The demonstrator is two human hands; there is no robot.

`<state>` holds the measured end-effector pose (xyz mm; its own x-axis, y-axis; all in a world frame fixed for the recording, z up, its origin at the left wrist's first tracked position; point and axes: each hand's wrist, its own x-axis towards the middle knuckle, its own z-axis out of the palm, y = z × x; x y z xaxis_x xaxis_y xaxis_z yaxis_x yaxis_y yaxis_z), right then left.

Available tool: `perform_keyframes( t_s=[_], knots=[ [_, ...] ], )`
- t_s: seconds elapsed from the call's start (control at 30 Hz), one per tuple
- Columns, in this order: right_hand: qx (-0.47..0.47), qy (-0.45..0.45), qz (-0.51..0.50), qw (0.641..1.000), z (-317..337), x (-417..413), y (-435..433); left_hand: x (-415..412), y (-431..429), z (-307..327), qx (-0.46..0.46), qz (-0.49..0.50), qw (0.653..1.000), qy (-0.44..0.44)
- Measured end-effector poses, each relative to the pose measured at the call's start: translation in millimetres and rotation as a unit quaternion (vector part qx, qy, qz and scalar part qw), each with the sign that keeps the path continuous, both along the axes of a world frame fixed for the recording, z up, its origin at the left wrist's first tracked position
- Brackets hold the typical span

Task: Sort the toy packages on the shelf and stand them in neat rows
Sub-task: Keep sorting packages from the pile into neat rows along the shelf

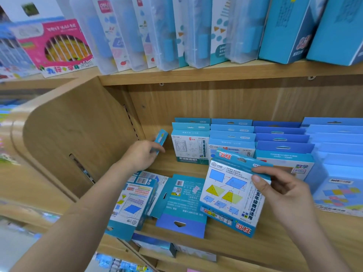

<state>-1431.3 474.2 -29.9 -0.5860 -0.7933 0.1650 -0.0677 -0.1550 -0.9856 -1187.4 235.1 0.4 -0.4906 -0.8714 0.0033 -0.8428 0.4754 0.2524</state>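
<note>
We list one pale wood-grain shelving unit [235, 101] with a flat back panel. We count two boards of the same laminate, an upper shelf board [216, 72] and a lower shelf board [245, 250]. Two small metal screws [161, 84] sit just below the upper board. At the left stands a side panel with a rounded front corner [64, 124], pierced by a narrow dark slot [81, 167]. A vertical row of dark notches [130, 120] runs along its rear join. A plain white wall [49, 4] shows top left. We note soft, even light.
</note>
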Motion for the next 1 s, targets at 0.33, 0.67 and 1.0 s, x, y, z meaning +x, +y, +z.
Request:
perform_keyframes(
  t_s=[0.33, 0.67, 1.0],
  knots=[
    [0.001, 0.002, 0.003, 1.000, 0.0, 11.5, -5.3, 25.3, 3.2, -2.9, -0.095, 0.146, 0.973, 0.152],
    [-0.012, 0.014, 0.002, 1.000, 2.9, 17.7, -14.5, 36.2, 82.5, 70.7, -0.035, 0.178, 0.798, 0.575],
    [-0.008, 0.012, -0.018, 1.000, 12.3, 1.5, 3.8, 24.1, 125.8, 93.2, 0.075, 0.031, 0.887, 0.454]
  ],
)
